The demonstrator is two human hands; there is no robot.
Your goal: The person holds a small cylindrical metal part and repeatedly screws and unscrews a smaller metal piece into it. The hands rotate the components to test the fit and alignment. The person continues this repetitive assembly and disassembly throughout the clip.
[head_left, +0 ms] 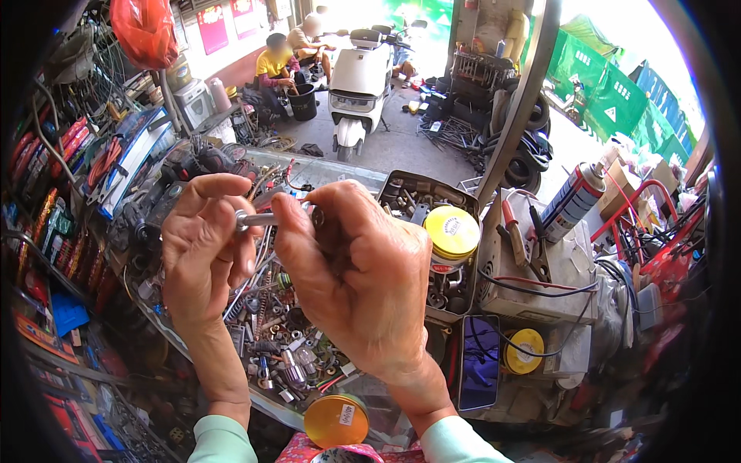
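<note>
Above the cluttered bench, my left hand (204,255) pinches the wider round end of a short silvery metal pin (259,220) between thumb and fingers. Its shaft runs across to my right hand (370,285), which is curled closed with the thumb pressed against it. Something dark shows in the shadow inside my right fist; its kind is hidden. Beneath both hands lies a heap of small metal parts (270,339), with bolts, nuts and springs among them.
Beside my right hand stands a parts tray (449,315) with a yellow-lidded tin (452,231). Farther right are a phone (480,363), a spray can (575,199) and pliers (538,251). An orange-lidded tin (336,420) sits near me. Beyond the bench: a white scooter (360,89) and seated people.
</note>
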